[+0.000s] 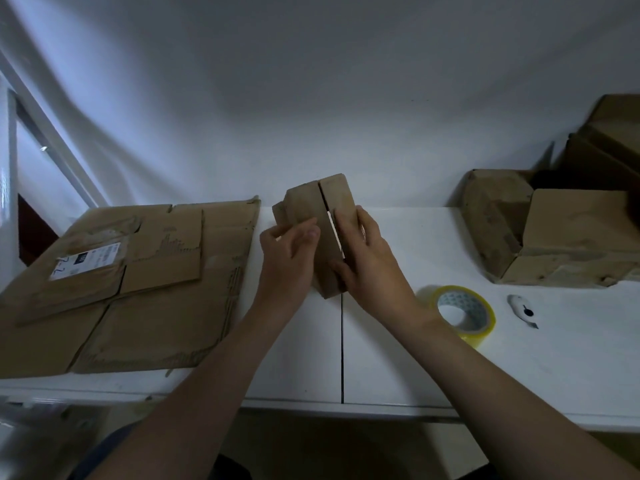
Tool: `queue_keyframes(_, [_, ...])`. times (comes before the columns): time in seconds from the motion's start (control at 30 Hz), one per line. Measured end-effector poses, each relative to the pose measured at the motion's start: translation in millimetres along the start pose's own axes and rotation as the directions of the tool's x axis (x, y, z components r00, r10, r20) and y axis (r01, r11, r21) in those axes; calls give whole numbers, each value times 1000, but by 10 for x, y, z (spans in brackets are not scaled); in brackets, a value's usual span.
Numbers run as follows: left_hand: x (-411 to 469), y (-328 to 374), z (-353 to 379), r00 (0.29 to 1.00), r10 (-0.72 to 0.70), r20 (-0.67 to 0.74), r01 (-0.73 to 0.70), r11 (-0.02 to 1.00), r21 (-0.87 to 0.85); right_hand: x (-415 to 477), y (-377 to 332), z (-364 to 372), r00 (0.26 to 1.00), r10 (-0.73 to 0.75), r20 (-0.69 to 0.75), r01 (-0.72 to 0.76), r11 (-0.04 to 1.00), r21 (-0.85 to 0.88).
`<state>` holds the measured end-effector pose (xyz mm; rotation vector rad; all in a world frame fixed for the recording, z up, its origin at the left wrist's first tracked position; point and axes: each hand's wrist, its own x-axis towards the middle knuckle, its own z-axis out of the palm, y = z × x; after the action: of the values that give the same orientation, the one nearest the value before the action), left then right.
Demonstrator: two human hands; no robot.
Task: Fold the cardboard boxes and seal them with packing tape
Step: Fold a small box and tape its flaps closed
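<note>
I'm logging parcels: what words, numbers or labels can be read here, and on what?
"7-2", unsure: handwritten on the white shipping label on the flattened cardboard.
The label's printed lines: too blurred to read.
Print inside the tape roll: too small to read.
On the small box: no text shows.

A single head-worn wide-angle view looks forward and down, close over the white counter (pixel 398 341); forearms enter from the bottom edge, and the wall fills the upper frame.
</note>
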<state>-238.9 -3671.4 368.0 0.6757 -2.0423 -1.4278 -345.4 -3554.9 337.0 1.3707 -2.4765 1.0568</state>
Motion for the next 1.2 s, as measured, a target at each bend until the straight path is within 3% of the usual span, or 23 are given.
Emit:
queue_keyframes(0.1, [-5, 51, 29, 1000, -15, 7, 15, 1000, -5, -39, -44, 81, 1000, -24, 2, 24, 970, -241])
queue_keyframes(0.2, [5, 54, 72, 1000, 3, 14, -3, 1000, 10, -33, -55, 168, 998, 55, -6, -54, 942, -332])
queue_keyframes(0.3, [3, 105, 52, 998, -18, 57, 21, 998, -61, 11, -66, 154, 995, 103, 5, -96, 943, -317])
queue_keyframes(0.37, [49, 60, -14, 1000, -8, 29, 10, 998, -69, 74, -51, 1, 988, 128, 91, -104, 968, -229])
queue_keyframes(0.5, [152, 91, -265, 974, 87, -211, -85, 996, 16, 192, 42, -515, 954, 13, 298, 13, 996, -87])
queue_keyframes(0.6, [170, 115, -404, 956, 63, -286, -36, 995, 97, 139, 29, -747, 920, -67, 386, 93, 994, -49])
queue_keyframes(0.77, [182, 56, -475, 992, -89, -87, 104, 977, 186, 21, -69, -539, 871, -185, 455, 266, 956, -121])
queue_keyframes(0.9, [141, -32, -441, 1000, -2, 19, -4, 944, 330, 34, 86, -409, 867, -273, 417, 361, 921, -146])
queue_keyframes(1.07, [175, -128, -376, 999, 49, 16, -51, 907, 418, 132, 131, -418, 878, -213, 430, 245, 969, -21])
queue_keyframes(1.2, [98, -207, -292, 997, -5, 83, -41, 839, 543, 86, 246, -407, 820, -193, 539, 170, 981, 92])
